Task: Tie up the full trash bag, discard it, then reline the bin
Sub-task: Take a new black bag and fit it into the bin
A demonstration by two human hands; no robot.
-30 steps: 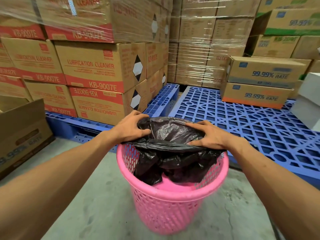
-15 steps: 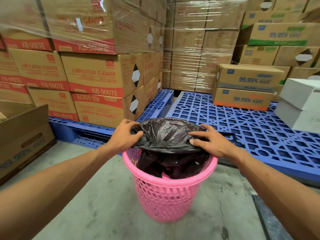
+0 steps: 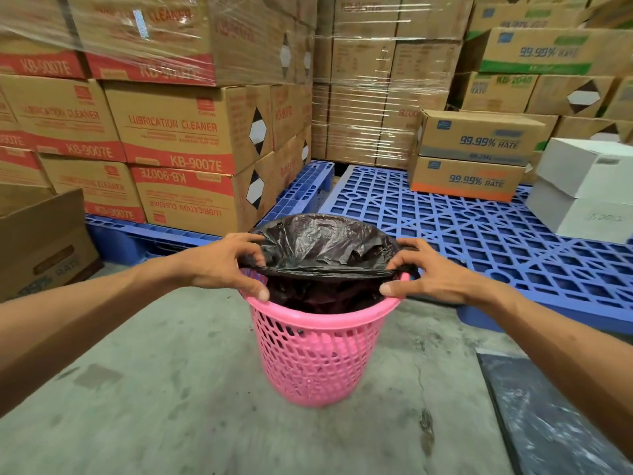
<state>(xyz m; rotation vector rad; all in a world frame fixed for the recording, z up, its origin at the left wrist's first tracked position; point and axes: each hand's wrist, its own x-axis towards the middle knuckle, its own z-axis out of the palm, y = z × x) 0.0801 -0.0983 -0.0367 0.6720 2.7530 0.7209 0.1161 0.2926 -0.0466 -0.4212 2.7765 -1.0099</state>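
Both hands, left (image 3: 222, 265) and right (image 3: 435, 274), pinch black bag (image 3: 325, 245) stretched between, seemingly over pink bin (image 3: 318, 351).

We reach both bare forearms forward and slightly inward, wrists level. Our left hand (image 3: 222, 265) curls with the thumb low and the fingers (image 3: 251, 238) bent over the top, pinched closed. Our right hand (image 3: 433, 274) mirrors it, thumb pointing inward, fingertips pinched together. The two hands sit well apart, palms facing each other.
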